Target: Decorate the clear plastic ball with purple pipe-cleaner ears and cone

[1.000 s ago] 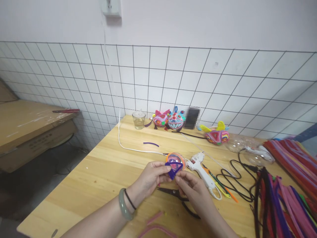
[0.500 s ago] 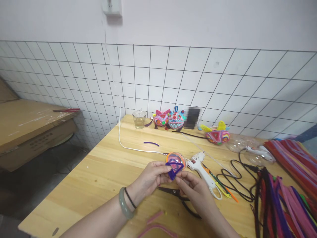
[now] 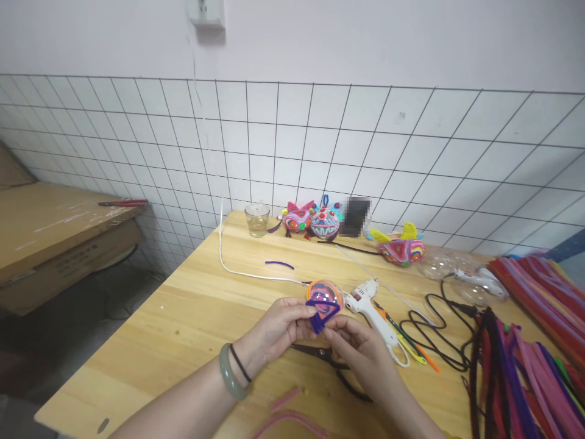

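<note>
My left hand pinches a purple pipe cleaner bent into a triangle-like shape. The fingers of my right hand close on its right lower side. Just beyond the purple shape lies a clear plastic ball with orange, pink and purple coils showing at it; whether the two touch I cannot tell. Black scissors rest on the table, partly hidden under my right hand. A white glue gun lies to the right of the ball.
Pink pipe cleaner pieces lie near me, and a purple strip farther off. Bundles of pipe cleaners cover the right side, beside a looping black cord. A glass and finished colourful figures stand along the wall.
The purple pipe cleaner shape has tilted slightly in my fingers. Both hands stay in nearly the same place.
</note>
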Action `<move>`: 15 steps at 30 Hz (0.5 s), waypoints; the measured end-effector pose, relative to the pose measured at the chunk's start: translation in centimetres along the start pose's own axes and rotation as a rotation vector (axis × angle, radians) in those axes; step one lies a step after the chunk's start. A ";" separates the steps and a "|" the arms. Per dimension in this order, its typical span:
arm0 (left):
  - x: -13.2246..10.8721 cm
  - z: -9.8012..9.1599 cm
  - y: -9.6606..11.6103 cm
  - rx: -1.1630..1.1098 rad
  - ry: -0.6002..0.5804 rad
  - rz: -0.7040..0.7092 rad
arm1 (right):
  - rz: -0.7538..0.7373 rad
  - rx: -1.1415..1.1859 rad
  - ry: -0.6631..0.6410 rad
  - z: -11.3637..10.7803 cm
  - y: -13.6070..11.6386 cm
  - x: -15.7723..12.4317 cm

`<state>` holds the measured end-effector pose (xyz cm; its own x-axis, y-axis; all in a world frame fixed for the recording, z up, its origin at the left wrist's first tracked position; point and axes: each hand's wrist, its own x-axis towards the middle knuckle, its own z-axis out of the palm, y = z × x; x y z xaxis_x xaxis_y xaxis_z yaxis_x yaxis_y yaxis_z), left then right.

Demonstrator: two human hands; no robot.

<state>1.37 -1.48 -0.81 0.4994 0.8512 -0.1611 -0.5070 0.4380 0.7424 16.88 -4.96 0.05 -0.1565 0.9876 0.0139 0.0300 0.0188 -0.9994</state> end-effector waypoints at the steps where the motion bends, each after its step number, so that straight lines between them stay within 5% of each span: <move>1: 0.0 0.0 0.0 0.000 -0.001 -0.002 | -0.003 -0.004 -0.002 0.0 0.0 0.0; 15: 0.0 -0.2 0.1 -0.004 -0.037 -0.024 | -0.050 -0.070 -0.037 -0.4 0.1 0.0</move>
<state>1.17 -1.36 -0.90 0.5371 0.8293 -0.1544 -0.4977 0.4594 0.7357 17.27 -4.90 -0.04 -0.1955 0.9788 0.0610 0.0901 0.0799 -0.9927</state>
